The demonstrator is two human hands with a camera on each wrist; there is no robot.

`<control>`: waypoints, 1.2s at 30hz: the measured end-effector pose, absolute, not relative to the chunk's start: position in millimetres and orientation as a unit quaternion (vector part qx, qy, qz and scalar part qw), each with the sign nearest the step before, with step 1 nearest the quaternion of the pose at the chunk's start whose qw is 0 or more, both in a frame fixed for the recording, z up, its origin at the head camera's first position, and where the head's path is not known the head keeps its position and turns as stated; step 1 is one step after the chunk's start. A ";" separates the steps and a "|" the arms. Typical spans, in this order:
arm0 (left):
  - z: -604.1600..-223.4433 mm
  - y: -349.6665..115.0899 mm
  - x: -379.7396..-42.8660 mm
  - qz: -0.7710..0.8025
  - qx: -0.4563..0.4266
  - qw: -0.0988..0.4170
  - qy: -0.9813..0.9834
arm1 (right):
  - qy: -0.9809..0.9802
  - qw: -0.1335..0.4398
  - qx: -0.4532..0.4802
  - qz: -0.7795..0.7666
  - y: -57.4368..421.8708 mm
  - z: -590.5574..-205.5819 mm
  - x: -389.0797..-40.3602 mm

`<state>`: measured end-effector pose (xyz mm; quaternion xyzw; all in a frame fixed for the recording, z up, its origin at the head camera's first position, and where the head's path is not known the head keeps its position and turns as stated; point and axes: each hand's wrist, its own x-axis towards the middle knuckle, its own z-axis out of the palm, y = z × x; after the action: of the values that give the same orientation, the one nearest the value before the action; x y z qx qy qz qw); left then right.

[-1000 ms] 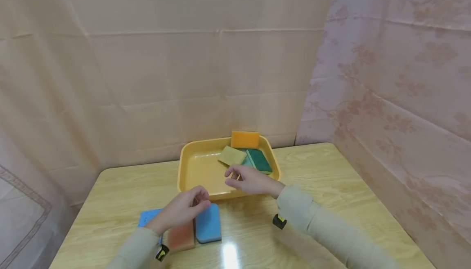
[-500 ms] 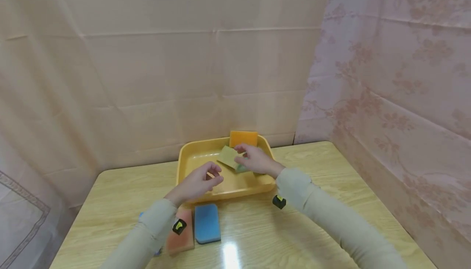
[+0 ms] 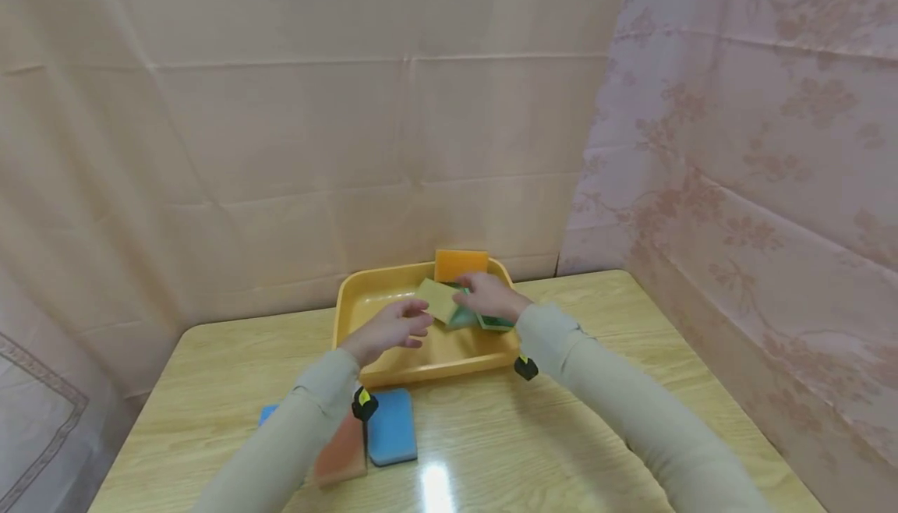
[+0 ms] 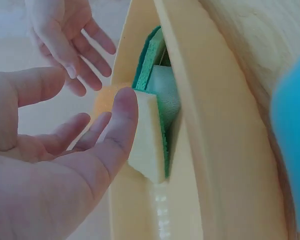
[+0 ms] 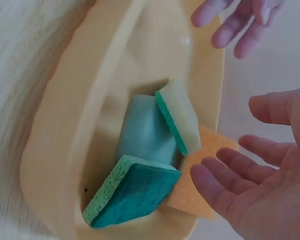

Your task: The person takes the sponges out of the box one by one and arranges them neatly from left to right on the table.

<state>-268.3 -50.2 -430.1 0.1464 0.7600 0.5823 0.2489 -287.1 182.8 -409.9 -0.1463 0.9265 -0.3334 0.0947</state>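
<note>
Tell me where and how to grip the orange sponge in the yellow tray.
Pinch the orange sponge by its top edge, probably best from above: it stands propped against the back wall of the yellow tray, with its upper part rising above the rim.

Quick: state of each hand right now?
Left hand: open, fingers spread, holding nothing.
Right hand: open, fingers relaxed, holding nothing.

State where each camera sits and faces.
Head: worn on the head, facing forward-down at the tray; left hand, right hand and sleeves show.
Left wrist: on that wrist, facing its hand and the tray; both hands show.
Right wrist: on that wrist, facing its hand and the sponges; both hands show.
Wrist views share: the tray and orange sponge.
</note>
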 end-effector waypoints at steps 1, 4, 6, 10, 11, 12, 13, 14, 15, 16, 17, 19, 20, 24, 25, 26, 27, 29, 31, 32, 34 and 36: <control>-430.4 -49.9 -271.8 0.595 0.135 0.256 0.750 | 0.920 0.104 -0.137 -0.352 181.9 -409.2 -289.9; -430.7 -49.1 -281.9 0.633 0.097 0.278 0.716 | 0.895 0.131 -0.098 -0.414 179.3 -408.3 -297.0; -430.8 -48.3 -287.6 0.657 0.075 0.291 0.692 | 0.881 0.142 -0.079 -0.444 177.6 -407.7 -300.4; -432.3 -45.3 -296.7 0.691 0.040 0.301 0.657 | 0.874 0.146 -0.065 -0.459 174.4 -407.3 -304.9; -433.3 -44.0 -298.7 0.698 0.032 0.302 0.649 | 0.874 0.144 -0.063 -0.459 173.3 -406.8 -305.9; -434.2 -42.7 -300.6 0.703 0.022 0.303 0.643 | 0.876 0.142 -0.063 -0.457 171.9 -406.1 -306.6; -434.7 -41.1 -301.9 0.709 0.010 0.303 0.637 | 0.879 0.138 -0.060 -0.453 170.3 -405.8 -307.4; -435.4 -39.5 -303.1 0.715 -0.003 0.304 0.629 | 0.880 0.136 -0.057 -0.451 168.8 -405.8 -308.7; -436.5 -38.0 -304.3 0.721 -0.011 0.305 0.623 | 0.882 0.135 -0.055 -0.449 167.2 -406.0 -310.2; -437.9 -36.7 -305.6 0.726 -0.019 0.306 0.615 | 0.883 0.134 -0.052 -0.447 165.4 -406.8 -312.0; -438.8 -35.3 -306.5 0.731 -0.029 0.307 0.608 | 0.884 0.132 -0.047 -0.447 163.6 -407.4 -313.4; -441.1 -33.0 -308.3 0.743 -0.044 0.308 0.593 | 0.884 0.127 -0.040 -0.447 160.5 -409.8 -317.2; -442.7 -32.2 -309.7 0.749 -0.049 0.308 0.585 | 0.885 0.123 -0.038 -0.448 159.3 -411.1 -319.1; -449.0 -31.6 -314.6 0.768 -0.075 0.305 0.558 | 0.890 0.104 -0.033 -0.443 154.6 -415.4 -326.7; -450.7 -31.9 -316.1 0.772 -0.082 0.302 0.553 | 0.891 0.100 -0.032 -0.441 153.6 -416.3 -328.8; -452.4 -32.3 -317.5 0.775 -0.087 0.299 0.549 | 0.892 0.099 -0.030 -0.440 152.7 -417.5 -331.3; -454.2 -32.7 -318.9 0.778 -0.093 0.295 0.547 | 0.891 0.100 -0.026 -0.442 152.0 -418.3 -333.5; -457.9 -33.2 -321.7 0.781 -0.102 0.288 0.544 | 0.892 0.100 -0.019 -0.441 151.1 -419.7 -337.0; -461.4 -33.2 -323.2 0.783 -0.106 0.284 0.543 | 0.894 0.099 -0.013 -0.438 150.7 -420.2 -339.0; -463.2 -33.2 -323.8 0.782 -0.107 0.283 0.544 | 0.896 0.096 -0.014 -0.432 150.5 -420.3 -339.5; -465.9 -32.8 -324.1 0.781 -0.111 0.284 0.544 | 0.900 0.094 -0.012 -0.425 150.4 -420.7 -339.9; -468.4 -32.6 -324.2 0.781 -0.113 0.287 0.544 | 0.903 0.096 -0.011 -0.418 150.2 -422.8 -340.0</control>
<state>-324.2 -32.6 -468.4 -0.1126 0.5439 0.7806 0.2866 -340.0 150.2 -422.8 -0.0107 0.9032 -0.4183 0.0957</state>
